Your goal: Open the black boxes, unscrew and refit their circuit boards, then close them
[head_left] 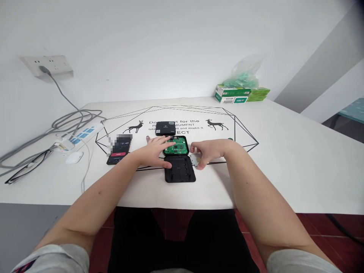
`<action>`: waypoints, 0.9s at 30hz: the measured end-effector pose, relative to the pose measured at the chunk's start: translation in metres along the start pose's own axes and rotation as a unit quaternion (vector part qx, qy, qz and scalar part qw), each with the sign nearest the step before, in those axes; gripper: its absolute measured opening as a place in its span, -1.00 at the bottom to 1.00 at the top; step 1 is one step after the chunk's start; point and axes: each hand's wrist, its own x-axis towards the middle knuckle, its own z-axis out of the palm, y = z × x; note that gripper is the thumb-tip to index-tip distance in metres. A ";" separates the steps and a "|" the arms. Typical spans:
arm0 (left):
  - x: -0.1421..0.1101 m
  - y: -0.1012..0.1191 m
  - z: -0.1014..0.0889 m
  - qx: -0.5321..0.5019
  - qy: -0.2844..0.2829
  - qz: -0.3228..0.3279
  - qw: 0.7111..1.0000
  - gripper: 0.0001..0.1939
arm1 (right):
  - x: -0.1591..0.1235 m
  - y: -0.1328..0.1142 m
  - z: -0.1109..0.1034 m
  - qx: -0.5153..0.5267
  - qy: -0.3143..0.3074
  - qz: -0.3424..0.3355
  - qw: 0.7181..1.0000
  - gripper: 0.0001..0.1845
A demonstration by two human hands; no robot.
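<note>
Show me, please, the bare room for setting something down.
Bare table lies right of the right forearm and between black box and wall. Crowded: the left end, with power strip, mouse and phone; the middle, with left hand and right hand at the opened device.

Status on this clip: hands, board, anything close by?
Left hand spread, reaching over green circuit board. Right hand curled alongside, grip unclear. Board exposed in black case; closed black box just behind.

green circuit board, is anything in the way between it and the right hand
Only the right-side rim of the black case stands between the green circuit board and the right hand. The left hand reaches over the board from the opposite side.
</note>
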 end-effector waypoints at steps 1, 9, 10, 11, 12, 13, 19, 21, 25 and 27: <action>0.000 0.002 0.000 0.000 -0.008 -0.001 1.000 0.12 | 0.001 -0.001 0.001 -0.011 0.002 -0.001 1.000 -0.27; -0.003 0.006 -0.004 0.011 -0.047 -0.019 0.999 0.20 | -0.010 -0.003 -0.004 -0.054 0.083 0.000 0.995 -0.55; -0.003 0.005 -0.005 0.011 -0.054 -0.021 0.998 0.22 | -0.012 -0.004 -0.006 -0.039 0.091 -0.021 0.995 -0.58; -0.003 0.004 -0.005 0.012 -0.060 -0.022 0.998 0.24 | -0.014 -0.007 -0.006 -0.018 0.096 -0.048 0.994 -0.61; -0.003 0.004 -0.005 0.014 -0.065 -0.023 0.998 0.27 | -0.016 -0.011 -0.005 0.004 0.097 -0.077 0.992 -0.61; -0.003 0.003 -0.004 0.016 -0.068 -0.023 0.997 0.29 | -0.016 -0.016 -0.003 0.020 0.094 -0.103 0.990 -0.62; -0.001 0.001 -0.001 0.025 -0.070 -0.016 0.997 0.29 | -0.003 -0.053 0.021 -0.053 0.070 -0.157 0.984 -0.63; 0.000 0.000 0.001 0.027 -0.067 -0.014 0.997 0.28 | -0.002 -0.058 0.025 -0.070 0.074 -0.162 0.982 -0.62; 0.001 -0.004 0.003 0.011 -0.049 -0.001 0.999 0.26 | -0.005 -0.060 0.024 -0.060 0.072 -0.170 0.981 -0.62; 0.001 -0.006 0.004 0.005 -0.041 0.002 0.999 0.26 | -0.006 -0.060 0.023 -0.058 0.065 -0.168 0.982 -0.61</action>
